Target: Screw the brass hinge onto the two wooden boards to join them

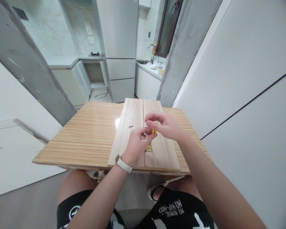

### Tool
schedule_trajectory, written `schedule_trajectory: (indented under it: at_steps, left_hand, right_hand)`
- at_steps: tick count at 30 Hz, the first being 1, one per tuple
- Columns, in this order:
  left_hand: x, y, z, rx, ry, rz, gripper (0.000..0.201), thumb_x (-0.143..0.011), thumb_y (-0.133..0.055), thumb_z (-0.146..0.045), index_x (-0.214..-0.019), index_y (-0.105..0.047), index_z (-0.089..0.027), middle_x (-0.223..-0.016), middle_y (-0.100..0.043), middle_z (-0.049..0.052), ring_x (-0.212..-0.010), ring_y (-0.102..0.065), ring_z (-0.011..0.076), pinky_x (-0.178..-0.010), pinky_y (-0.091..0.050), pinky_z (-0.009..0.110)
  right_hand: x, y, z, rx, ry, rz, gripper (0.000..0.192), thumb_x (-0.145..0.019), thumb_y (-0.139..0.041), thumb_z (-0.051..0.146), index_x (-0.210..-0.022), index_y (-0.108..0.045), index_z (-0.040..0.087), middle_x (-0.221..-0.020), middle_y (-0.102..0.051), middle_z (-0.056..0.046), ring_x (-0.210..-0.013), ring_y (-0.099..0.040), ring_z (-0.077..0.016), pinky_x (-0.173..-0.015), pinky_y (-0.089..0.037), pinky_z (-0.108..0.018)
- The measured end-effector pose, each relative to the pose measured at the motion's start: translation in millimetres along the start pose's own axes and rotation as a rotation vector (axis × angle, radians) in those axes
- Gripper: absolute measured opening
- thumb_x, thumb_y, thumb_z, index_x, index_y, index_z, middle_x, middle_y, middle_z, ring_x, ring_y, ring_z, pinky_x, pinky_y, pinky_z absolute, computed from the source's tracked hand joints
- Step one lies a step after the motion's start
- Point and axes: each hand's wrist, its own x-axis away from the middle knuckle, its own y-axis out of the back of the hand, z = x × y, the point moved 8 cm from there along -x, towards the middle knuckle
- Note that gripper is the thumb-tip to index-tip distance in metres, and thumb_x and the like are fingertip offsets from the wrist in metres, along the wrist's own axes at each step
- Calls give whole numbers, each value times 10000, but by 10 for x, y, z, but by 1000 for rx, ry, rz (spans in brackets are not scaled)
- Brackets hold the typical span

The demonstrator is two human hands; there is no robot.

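Note:
My left hand (138,142) reaches over two pale wooden boards (131,111) lying side by side. Its thumb and fingers are closed on a small yellow-and-black object (153,131), whose kind I cannot make out. A shiny round metal piece (143,135) shows at its fingers. Just above and to the right, my right hand (165,125) is curved, thumb and fingers apart, with nothing visible between them. Below the left fingers, a brass hinge (149,147) lies at the seam between the boards, partly hidden. A loose screw (131,127) rests on the left board.
The boards lie on a striped wooden table (90,133), reaching its front edge. My legs are below that edge. A white cabinet wall (243,70) stands close on the right. Beyond the table are a refrigerator (120,35) and a sink counter (147,76).

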Motion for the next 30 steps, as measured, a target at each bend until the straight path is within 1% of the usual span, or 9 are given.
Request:
schedule_trajectory:
  at_steps: [2,4,7,11,13,15,21,26,30]
  left_hand:
    - [-7,-1,56,19,39,-6,226,-858,-809,-402,-854,-791,-176,-808,-762,36,-702,-619,164,-686,-477,302]
    - [-11,13,114,42,80,-16,254,-827,-836,-414,-809,-775,-168,-757,-738,24,-676,-602,159,-658,-467,296]
    - [-21,-6,152,132,97,29,271,-816,-848,-404,-767,-749,-157,-745,-735,23,-695,-631,165,-671,-488,297]
    - [-21,-92,171,290,112,102,260,-836,-837,-387,-876,-757,-142,-906,-797,78,-842,-724,208,-804,-568,341]
    - [-12,-111,200,336,146,87,311,-824,-852,-373,-1003,-739,-145,-938,-803,86,-849,-739,211,-793,-580,342]
    - [-3,-102,208,324,150,59,361,-817,-861,-346,-1086,-712,-157,-960,-800,83,-843,-736,200,-763,-572,320]
    - [-4,-13,157,54,42,18,153,-846,-819,-315,-860,-753,-177,-993,-758,77,-909,-691,197,-774,-542,308]
    - [-8,-57,194,63,74,71,138,-847,-805,-277,-928,-760,-174,-915,-765,53,-849,-674,192,-759,-519,314]
    - [-11,-82,208,81,88,103,110,-856,-783,-262,-911,-762,-169,-883,-769,47,-812,-662,187,-751,-508,314]
  right_hand:
    - [-70,-119,-102,-296,-12,55,389,-950,-669,539,-839,-706,168,-861,-709,-59,-804,-648,-181,-743,-516,-316]
    - [-119,-247,-182,-470,-19,134,469,-956,-665,565,-719,-684,161,-735,-687,-44,-685,-614,-159,-658,-486,-296]
    - [-145,-382,-262,-562,-33,250,577,-971,-656,554,-543,-583,174,-534,-605,-8,-513,-510,-118,-571,-410,-277]
    - [-133,-448,-349,-589,-94,323,660,-968,-651,571,-457,-467,197,-409,-469,38,-417,-370,-85,-509,-324,-266]
    - [-126,-442,-388,-597,-129,299,669,-955,-669,573,-444,-450,200,-396,-423,52,-406,-330,-77,-488,-293,-267]
    - [-124,-414,-427,-632,-161,226,677,-943,-687,571,-438,-423,204,-393,-381,64,-396,-298,-71,-468,-269,-268]
    - [-112,-372,-473,-689,-176,23,661,-920,-721,525,-435,-404,209,-398,-336,72,-384,-286,-64,-424,-213,-265]
    - [-112,-407,-486,-661,-185,-61,659,-933,-699,520,-424,-414,214,-381,-339,64,-372,-290,-69,-425,-221,-278]
    - [-101,-388,-501,-632,-196,-159,661,-929,-687,543,-419,-424,216,-370,-349,53,-365,-313,-77,-422,-229,-285]
